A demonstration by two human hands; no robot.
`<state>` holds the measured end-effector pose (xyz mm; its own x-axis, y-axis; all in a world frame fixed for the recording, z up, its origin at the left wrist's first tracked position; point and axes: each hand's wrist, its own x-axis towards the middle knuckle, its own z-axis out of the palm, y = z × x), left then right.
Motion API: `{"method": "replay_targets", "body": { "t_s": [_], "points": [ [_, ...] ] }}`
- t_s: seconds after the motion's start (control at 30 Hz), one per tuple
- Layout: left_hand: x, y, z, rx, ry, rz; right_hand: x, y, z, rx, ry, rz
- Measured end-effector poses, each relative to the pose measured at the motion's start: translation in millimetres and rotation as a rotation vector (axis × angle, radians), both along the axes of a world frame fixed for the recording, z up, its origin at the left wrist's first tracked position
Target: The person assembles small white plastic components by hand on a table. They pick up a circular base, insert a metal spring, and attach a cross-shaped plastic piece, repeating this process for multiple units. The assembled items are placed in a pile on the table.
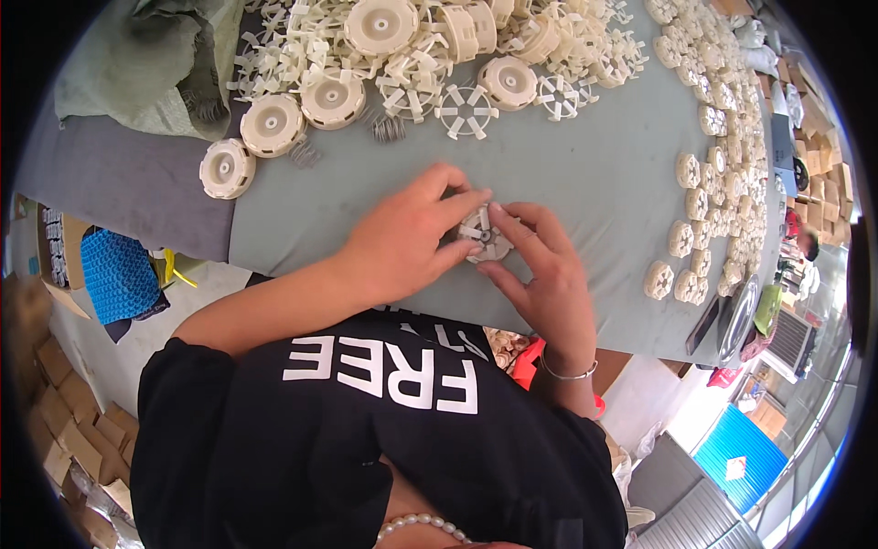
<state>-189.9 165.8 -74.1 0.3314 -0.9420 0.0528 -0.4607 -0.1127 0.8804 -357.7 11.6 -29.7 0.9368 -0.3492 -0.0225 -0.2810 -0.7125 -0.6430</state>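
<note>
Between my two hands, at the near part of the table, is a small round white plastic housing (484, 235) with a spoked piece in its face. My left hand (412, 229) pinches it from the left, thumb at the lower rim and fingers over the top edge. My right hand (546, 263) closes on its right side with the thumb below and the index finger on top. The fingers hide part of its rim. Beyond my hands lie several cream round housings (331, 98), spoked rings (466, 112) and metal springs (388, 127).
A heap of loose white spoked parts (302, 46) covers the table's far side. Rows of assembled round parts (697, 203) line its right side. An open sack (151, 69) with springs lies far left. Dark flat objects (732, 320) rest at the right edge.
</note>
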Motion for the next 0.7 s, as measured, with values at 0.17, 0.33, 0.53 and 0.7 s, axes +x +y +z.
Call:
{"method": "replay_targets", "body": {
  "t_s": [0.17,0.33,0.53,0.7],
  "points": [
    [10.9,5.8,13.2,0.060,0.123,-0.029,-26.4,-43.0,2.0,-0.196,0.018,-0.078],
    [11.1,7.8,-3.5,-0.048,0.488,-0.013,6.3,-93.0,11.5,-0.254,0.043,-0.492],
    [13.3,-1.7,-7.7,-0.040,1.019,0.011,100.3,-74.6,-33.9,-0.406,-0.192,-0.038],
    [25.0,12.6,0.6,0.010,1.142,-0.001,30.5,-53.2,-7.8,-0.220,-0.029,0.123]
  ]
}}
